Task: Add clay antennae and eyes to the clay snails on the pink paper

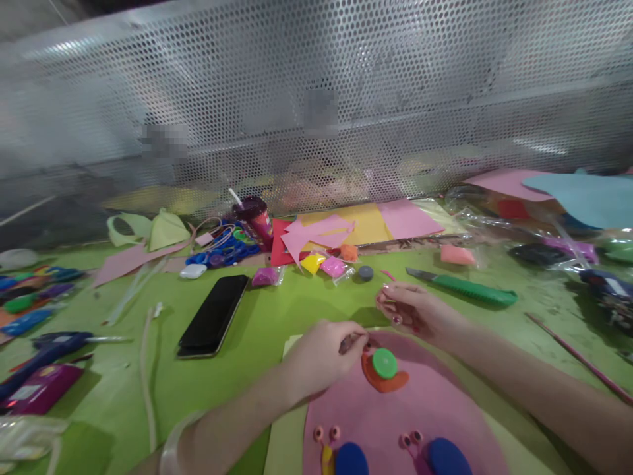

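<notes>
My left hand (324, 353) is closed in a pinch at the top edge of a pink felt oval (395, 409), holding something small that I cannot make out. It sits just left of an orange clay snail with a green round shell (384, 364). My right hand (413, 309) hovers just behind the oval with curled fingers pinched on a small thin piece. Two more snails with blue shells (351, 458) (448, 456) lie at the oval's near edge.
A black phone (213, 315) lies left of my hands. A green utility knife (467, 290) lies to the right. Small bags of coloured clay (326, 265), coloured paper sheets (366, 224), a cup (254, 218), a glue gun (54, 346) and a perforated metal screen (346, 99) surround the green table (277, 310).
</notes>
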Demonstrator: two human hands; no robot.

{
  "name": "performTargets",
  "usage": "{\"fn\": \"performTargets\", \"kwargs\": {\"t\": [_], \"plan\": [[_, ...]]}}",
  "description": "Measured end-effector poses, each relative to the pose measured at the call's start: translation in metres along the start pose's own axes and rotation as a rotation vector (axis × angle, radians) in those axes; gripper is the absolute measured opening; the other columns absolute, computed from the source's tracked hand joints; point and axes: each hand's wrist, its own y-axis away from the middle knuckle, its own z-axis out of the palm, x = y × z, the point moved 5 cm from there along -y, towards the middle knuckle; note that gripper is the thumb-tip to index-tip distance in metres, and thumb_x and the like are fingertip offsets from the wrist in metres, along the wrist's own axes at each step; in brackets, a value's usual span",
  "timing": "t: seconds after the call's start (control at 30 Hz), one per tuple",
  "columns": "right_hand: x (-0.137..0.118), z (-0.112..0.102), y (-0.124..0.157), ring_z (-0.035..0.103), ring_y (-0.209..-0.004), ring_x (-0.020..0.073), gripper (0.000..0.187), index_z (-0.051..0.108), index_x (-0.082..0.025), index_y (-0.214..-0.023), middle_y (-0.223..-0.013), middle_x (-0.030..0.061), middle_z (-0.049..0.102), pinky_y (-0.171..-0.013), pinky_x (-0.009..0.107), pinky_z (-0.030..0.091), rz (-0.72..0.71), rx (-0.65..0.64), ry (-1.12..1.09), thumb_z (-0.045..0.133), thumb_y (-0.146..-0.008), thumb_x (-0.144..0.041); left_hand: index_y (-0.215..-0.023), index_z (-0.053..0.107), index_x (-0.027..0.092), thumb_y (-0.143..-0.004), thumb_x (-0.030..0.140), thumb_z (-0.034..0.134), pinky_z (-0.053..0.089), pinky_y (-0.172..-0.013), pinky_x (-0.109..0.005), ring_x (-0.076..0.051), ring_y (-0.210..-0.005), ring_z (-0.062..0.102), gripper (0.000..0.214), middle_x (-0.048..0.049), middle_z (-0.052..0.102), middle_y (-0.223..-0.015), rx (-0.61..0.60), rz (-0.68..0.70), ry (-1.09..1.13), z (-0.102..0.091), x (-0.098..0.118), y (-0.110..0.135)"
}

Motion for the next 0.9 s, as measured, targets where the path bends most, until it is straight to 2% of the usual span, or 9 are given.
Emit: {"fn": "performTargets", "kwargs": {"t": [0.2, 0.4, 0.47, 0.63, 0.8, 0.9], "plan": [[0.005, -0.0026, -0.0017, 0.041, -0.046, 0.0028, 0.025, 0.063, -0.014, -0.071, -0.058, -0.0028, 0.049, -0.037, 0.016, 0.018, 0.038, 0.043, -0.02, 0.072, -0.07, -0.038, -0.094, 0.069, 0.022, -0.085, 0.033, 0.044, 0.035, -0.055, -0.023, -0.012, -0.06, 0.055, 0.029, -0.0002, 0.069, -0.076, 0.003, -0.01, 0.016, 0.0003, -0.0008, -0.0001], [0.004, -0.0044, -0.004, 0.047, -0.049, 0.0041, 0.023, 0.064, -0.015, -0.073, -0.078, 0.0018, 0.062, -0.032, 0.015, 0.022, 0.002, 0.062, -0.081, 0.071, -0.07, -0.037, -0.094, 0.069, 0.022, -0.085, 0.033, 0.045, 0.035, -0.055, -0.022, -0.012, -0.061, 0.056, 0.028, 0.0004, 0.071, -0.079, 0.01, -0.019, 0.039, 0.0001, -0.0007, -0.0004], [0.0038, -0.0052, -0.0047, 0.047, -0.05, 0.0045, 0.023, 0.065, -0.015, -0.072, -0.073, 0.0017, 0.06, -0.032, 0.014, 0.022, 0.001, 0.07, -0.085, 0.072, -0.069, -0.036, -0.093, 0.069, 0.023, -0.085, 0.033, 0.044, 0.035, -0.055, -0.022, -0.012, -0.061, 0.057, 0.028, 0.0006, 0.071, -0.08, 0.007, -0.024, 0.042, 0.0002, -0.0011, -0.0006], [0.0037, -0.0067, -0.0055, 0.033, -0.044, 0.0031, 0.025, 0.066, -0.013, -0.071, -0.05, -0.0043, 0.043, -0.032, 0.013, 0.018, 0.025, 0.078, -0.101, 0.074, -0.067, -0.035, -0.094, 0.069, 0.023, -0.086, 0.033, 0.043, 0.035, -0.055, -0.023, -0.012, -0.061, 0.056, 0.029, 0.0001, 0.07, -0.079, -0.004, -0.02, 0.028, 0.0008, -0.0011, -0.0004], [0.0043, -0.0068, -0.0065, 0.022, -0.041, 0.0017, 0.026, 0.066, -0.012, -0.07, -0.048, -0.0066, 0.039, -0.033, 0.015, 0.016, 0.009, 0.03, -0.11, 0.075, -0.067, -0.036, -0.095, 0.069, 0.024, -0.085, 0.033, 0.044, 0.036, -0.055, -0.022, -0.012, -0.062, 0.057, 0.028, 0.0005, 0.071, -0.08, 0.008, -0.028, 0.045, -0.0004, -0.0011, 0.0008], [0.005, -0.0078, -0.0076, 0.023, -0.04, 0.0013, 0.025, 0.067, -0.012, -0.07, -0.048, -0.0063, 0.041, -0.033, 0.017, 0.014, -0.007, 0.047, -0.09, 0.078, -0.062, -0.033, -0.095, 0.069, 0.024, -0.085, 0.033, 0.045, 0.038, -0.056, -0.022, -0.012, -0.063, 0.059, 0.028, 0.0007, 0.071, -0.081, 0.023, -0.029, 0.049, -0.0008, -0.0026, 0.0003]]}}
